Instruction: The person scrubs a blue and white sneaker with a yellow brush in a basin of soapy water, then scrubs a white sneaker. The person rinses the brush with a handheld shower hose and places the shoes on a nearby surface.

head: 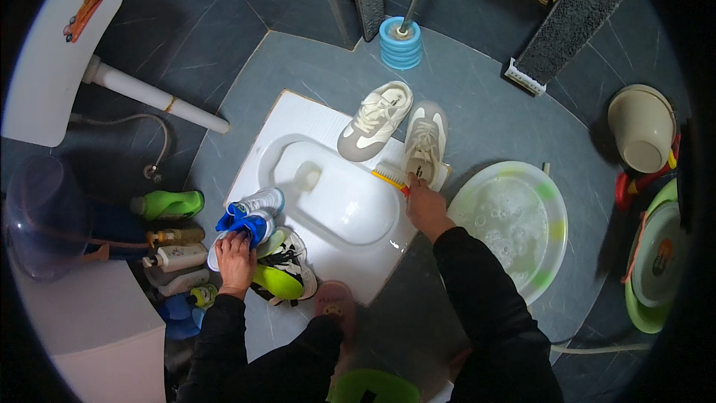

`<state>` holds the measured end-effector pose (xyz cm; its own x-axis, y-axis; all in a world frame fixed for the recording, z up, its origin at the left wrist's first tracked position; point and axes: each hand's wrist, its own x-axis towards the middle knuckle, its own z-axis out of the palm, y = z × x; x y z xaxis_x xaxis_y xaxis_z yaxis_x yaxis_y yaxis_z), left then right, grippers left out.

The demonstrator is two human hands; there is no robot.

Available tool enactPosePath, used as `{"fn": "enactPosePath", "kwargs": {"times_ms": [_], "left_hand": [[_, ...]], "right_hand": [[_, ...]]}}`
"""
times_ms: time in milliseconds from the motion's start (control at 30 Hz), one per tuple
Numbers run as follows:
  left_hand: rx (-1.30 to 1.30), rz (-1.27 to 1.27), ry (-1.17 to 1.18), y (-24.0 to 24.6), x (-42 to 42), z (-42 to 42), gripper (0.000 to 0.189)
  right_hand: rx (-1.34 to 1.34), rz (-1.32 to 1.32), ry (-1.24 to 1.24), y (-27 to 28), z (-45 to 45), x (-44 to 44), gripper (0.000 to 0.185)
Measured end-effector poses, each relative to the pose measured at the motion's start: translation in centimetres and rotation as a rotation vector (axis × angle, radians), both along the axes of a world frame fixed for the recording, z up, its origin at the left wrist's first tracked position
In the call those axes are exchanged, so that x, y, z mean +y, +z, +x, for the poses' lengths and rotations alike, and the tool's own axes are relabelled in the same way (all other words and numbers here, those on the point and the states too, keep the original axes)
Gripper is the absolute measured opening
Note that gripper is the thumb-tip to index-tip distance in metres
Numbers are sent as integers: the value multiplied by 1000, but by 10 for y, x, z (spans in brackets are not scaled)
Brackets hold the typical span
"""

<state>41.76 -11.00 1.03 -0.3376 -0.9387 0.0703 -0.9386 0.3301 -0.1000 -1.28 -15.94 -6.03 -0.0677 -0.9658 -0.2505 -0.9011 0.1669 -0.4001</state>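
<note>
My left hand (pixel 235 260) rests on a blue and white sneaker (pixel 258 226) at the left edge of the squat toilet (pixel 335 266); whether its fingers grip the shoe cannot be told. A second blue and white sneaker (pixel 265 200) lies against it, and black, white and lime sneakers (pixel 279 280) are just to the right. In my right hand (pixel 428 210) is a yellow and red scrubbing brush (pixel 389 179), its white bristles up. That hand is at the opening of a grey-beige sneaker (pixel 426 131). Its white and grey mate (pixel 376 121) stands to the left.
A basin of foamy water (pixel 561 235) stands right of my right forearm. Several bottles (pixel 179 257) line the left side. A toilet brush with a light-blue head (pixel 400 47) stands at the back, a beige bucket (pixel 643 123) and green basin (pixel 637 302) at the far right.
</note>
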Motion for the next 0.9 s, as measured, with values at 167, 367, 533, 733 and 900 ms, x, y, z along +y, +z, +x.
{"fn": "enactPosePath", "kwargs": {"times_ms": [167, 367, 533, 733, 900], "left_hand": [[14, 23, -73, 4, 0, -7, 31], [30, 32, -34, 12, 3, -9, 35], [223, -6, -64, 37, -11, -58, 44], [1456, 1417, 88, 71, -14, -226, 72], [1672, 1984, 487, 72, 33, -330, 75]], "right_hand": [[-123, -185, -175, -8, -4, -3, 22], [-416, -345, -336, 53, -13, -10, 15], [-597, -507, -295, 125, -30, 22, 24], [-585, -385, -219, 192, -51, 120, 22], [-653, -505, -236, 201, -50, 167, 27]]}}
